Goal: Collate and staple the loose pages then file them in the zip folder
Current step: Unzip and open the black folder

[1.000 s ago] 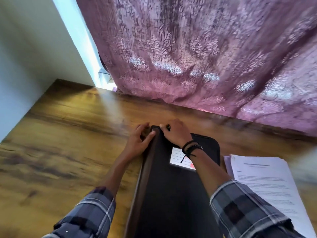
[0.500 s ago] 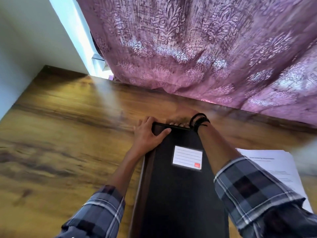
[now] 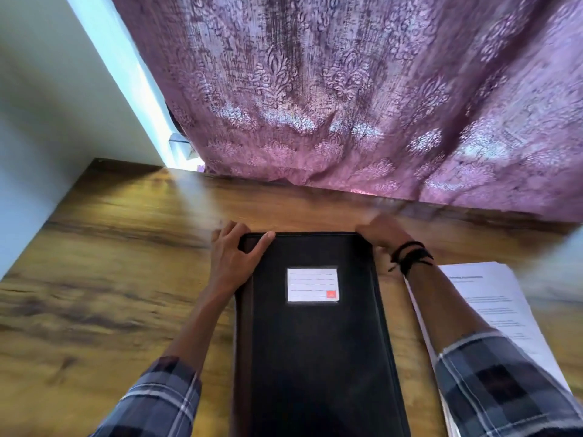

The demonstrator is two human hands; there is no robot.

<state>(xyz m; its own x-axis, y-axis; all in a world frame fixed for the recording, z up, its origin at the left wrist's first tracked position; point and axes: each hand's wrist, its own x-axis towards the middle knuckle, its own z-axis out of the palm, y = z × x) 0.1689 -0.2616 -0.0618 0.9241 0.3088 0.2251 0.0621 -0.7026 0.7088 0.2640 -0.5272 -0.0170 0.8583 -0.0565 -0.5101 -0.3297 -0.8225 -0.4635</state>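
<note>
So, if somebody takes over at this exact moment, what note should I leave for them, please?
Left hand: grips the far left corner of the zip folder, thumb on top.
Right hand: at the far right corner, blurred; its grip cannot be told.
The zip folder lies flat, cover down, on the table. The pages lie in a pile to its right, outside it.
Done: pages gathered; whether they are stapled cannot be seen.
Left: open the folder, put the pages in, zip it.

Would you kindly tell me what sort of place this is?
Probably a home desk by a window: wood-grain desktop, purple patterned curtain with daylight behind, printed pages beside a black zip folder.
</note>
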